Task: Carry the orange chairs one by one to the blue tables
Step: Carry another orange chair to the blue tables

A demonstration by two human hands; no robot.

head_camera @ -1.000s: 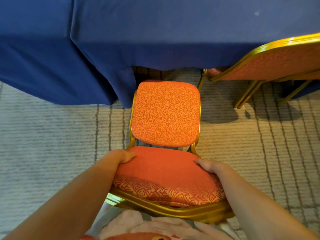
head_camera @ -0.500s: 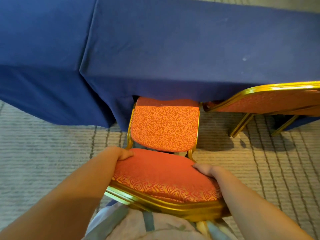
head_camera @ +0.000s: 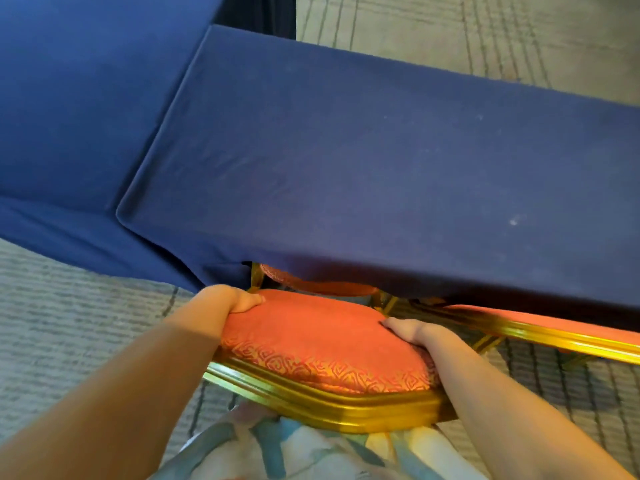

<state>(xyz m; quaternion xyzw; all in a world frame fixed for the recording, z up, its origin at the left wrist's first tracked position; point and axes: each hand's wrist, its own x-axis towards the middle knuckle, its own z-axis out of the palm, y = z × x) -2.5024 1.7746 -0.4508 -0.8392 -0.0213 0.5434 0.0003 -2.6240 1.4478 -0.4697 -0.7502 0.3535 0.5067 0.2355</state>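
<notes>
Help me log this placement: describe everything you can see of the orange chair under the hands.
The orange chair shows mainly its padded backrest from above: plain orange-red cushion on top, a gold swirl-patterned band, and a ridged gold metal frame. Its seat is almost wholly tucked under the cloth of the blue table, only a sliver showing. The left hand grips the backrest's left corner, the right hand its right. Its feet are hidden; another chair sits close on its right.
</notes>
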